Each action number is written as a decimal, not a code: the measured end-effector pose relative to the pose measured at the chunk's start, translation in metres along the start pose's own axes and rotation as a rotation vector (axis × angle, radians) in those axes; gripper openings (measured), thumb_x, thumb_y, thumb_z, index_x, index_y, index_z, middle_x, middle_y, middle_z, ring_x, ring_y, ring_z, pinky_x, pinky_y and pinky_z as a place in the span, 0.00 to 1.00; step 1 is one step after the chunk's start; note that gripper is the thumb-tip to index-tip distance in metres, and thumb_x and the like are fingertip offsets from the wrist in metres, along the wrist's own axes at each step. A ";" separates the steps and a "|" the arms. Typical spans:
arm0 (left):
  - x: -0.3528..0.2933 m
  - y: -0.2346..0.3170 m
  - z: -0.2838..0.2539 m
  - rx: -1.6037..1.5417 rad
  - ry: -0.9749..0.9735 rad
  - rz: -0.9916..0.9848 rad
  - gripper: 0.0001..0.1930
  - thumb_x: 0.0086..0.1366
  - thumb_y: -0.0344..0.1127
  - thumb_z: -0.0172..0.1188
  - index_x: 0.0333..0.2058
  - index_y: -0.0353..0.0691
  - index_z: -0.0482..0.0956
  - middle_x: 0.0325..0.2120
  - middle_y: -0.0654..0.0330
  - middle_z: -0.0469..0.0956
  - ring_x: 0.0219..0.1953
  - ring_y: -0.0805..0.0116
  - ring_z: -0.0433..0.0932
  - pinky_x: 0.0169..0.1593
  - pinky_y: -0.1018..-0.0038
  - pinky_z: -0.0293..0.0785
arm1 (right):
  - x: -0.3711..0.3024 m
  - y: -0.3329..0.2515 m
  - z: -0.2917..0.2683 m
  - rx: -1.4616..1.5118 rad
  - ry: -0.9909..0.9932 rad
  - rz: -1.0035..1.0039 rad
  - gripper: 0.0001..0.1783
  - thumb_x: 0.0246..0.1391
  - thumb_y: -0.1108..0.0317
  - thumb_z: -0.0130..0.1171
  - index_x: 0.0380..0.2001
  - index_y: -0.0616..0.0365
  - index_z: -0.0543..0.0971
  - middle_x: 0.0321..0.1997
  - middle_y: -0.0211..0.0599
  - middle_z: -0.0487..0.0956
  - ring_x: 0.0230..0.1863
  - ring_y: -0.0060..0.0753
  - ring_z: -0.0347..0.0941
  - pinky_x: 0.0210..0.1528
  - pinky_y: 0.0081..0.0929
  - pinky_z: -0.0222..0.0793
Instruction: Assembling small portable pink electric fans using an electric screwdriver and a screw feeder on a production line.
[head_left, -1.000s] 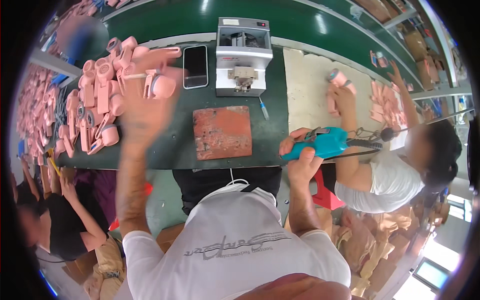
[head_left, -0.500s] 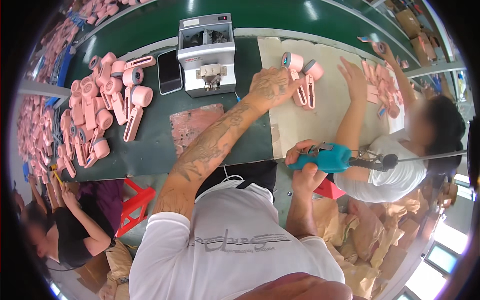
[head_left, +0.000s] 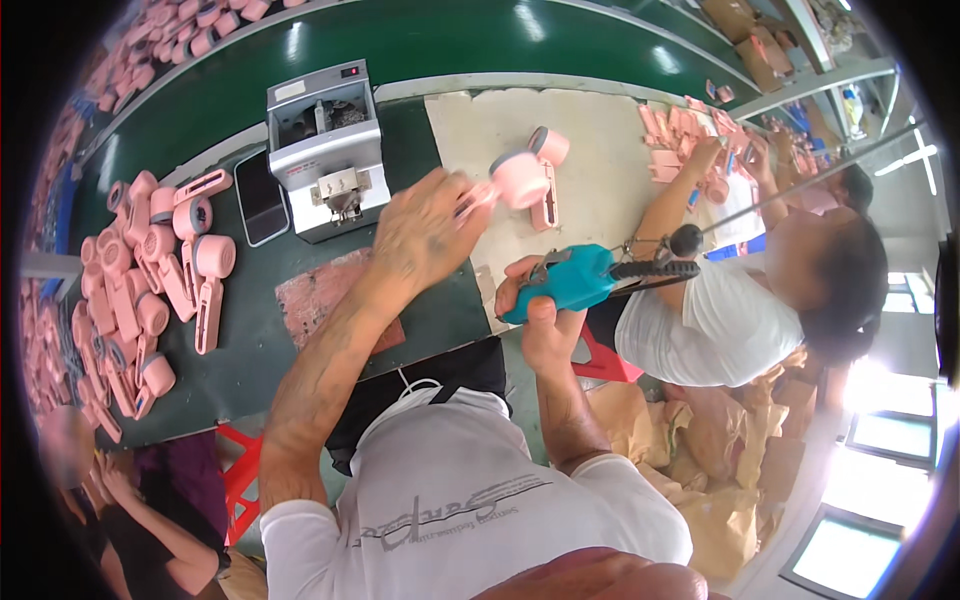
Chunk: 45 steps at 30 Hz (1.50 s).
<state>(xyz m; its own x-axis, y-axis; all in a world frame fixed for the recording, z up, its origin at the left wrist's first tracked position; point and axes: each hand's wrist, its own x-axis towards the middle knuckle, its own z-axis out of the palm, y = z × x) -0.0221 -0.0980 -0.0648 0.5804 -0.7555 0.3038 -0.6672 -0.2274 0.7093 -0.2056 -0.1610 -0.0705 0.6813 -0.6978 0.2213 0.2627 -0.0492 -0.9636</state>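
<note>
The left hand [head_left: 425,235] reaches forward over the tabletop [head_left: 440,310], and its fingers are closed around the handle of a pink plastic part [head_left: 515,178] with a round head. This part is lifted a little above a pale beige mat [head_left: 590,150] that covers the right portion of the tabletop. Just beside it, another pink part [head_left: 548,170] of the same kind lies on the mat.

The right hand [head_left: 540,310] is lower, near the front edge of the tabletop, and its fingers are clamped on the grip of a teal electric screwdriver [head_left: 565,280]. The tool lies almost horizontal, and a black cable part leaves its right end.

Behind the left hand stands a small grey and white machine [head_left: 325,140], and a dark phone [head_left: 260,198] lies flat just to the left of it. In front of the machine a reddish square pad [head_left: 320,295] rests on the green surface. Further left there is a big heap of pink parts [head_left: 150,280].

On the right side, another person in a white shirt [head_left: 720,320] sits at the same tabletop and touches more pink pieces [head_left: 680,140] with raised hands.
</note>
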 end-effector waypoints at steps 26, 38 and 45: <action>-0.129 -0.066 -0.094 0.165 0.064 0.042 0.21 0.62 0.46 0.68 0.51 0.44 0.82 0.44 0.58 0.80 0.48 0.55 0.76 0.54 0.57 0.71 | 0.083 0.003 0.171 0.094 -0.266 -0.184 0.26 0.69 0.48 0.56 0.45 0.66 0.77 0.23 0.31 0.78 0.25 0.21 0.73 0.29 0.23 0.68; -0.135 -0.084 -0.078 0.100 0.045 0.017 0.23 0.65 0.51 0.63 0.54 0.47 0.80 0.46 0.59 0.77 0.54 0.57 0.72 0.60 0.52 0.68 | 0.108 0.034 0.191 0.115 -0.271 -0.269 0.27 0.65 0.47 0.62 0.43 0.66 0.76 0.24 0.34 0.76 0.26 0.27 0.74 0.30 0.24 0.70; -0.138 -0.078 -0.085 0.106 0.089 0.013 0.20 0.63 0.49 0.66 0.50 0.46 0.83 0.45 0.61 0.79 0.50 0.57 0.75 0.59 0.52 0.70 | 0.106 0.040 0.197 0.029 -0.254 -0.295 0.27 0.66 0.43 0.59 0.38 0.61 0.75 0.21 0.31 0.76 0.23 0.24 0.72 0.26 0.24 0.68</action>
<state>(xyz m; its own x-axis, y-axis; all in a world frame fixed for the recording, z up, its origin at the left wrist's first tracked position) -0.0111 0.0761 -0.1079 0.6078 -0.7022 0.3709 -0.7174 -0.2853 0.6355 0.0119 -0.0961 -0.0563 0.7202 -0.4571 0.5219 0.4892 -0.1989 -0.8492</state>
